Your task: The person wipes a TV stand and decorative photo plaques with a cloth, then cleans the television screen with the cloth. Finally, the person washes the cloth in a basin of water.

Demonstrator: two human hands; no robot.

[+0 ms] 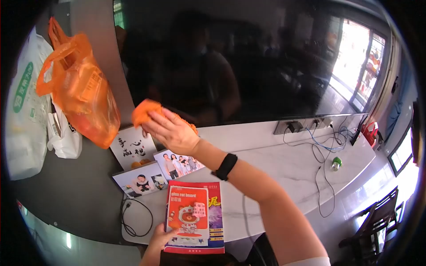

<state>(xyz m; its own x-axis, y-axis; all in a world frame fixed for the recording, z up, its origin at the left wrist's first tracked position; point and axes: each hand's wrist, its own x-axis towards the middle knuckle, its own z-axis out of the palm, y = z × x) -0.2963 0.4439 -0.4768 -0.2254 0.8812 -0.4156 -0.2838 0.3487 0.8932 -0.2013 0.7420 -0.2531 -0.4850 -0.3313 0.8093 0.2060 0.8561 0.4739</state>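
My right hand lies over an orange cloth near the lower left edge of a large dark TV screen. The cloth shows past my fingertips and beside the hand; I cannot tell whether it touches the screen. Low in the view, my left hand grips the left edge of a stack. On top is a red packet marked "glue rat board", with a cartoon bear; under it is a red and purple booklet. Family photo prints and a card with brush lettering stand just beyond the stack.
On the left hang an orange plastic bag and a white bag. The white marble-patterned shelf carries a black cable, a small green-topped item and loose wires by the sockets. A dark wooden chair stands at right.
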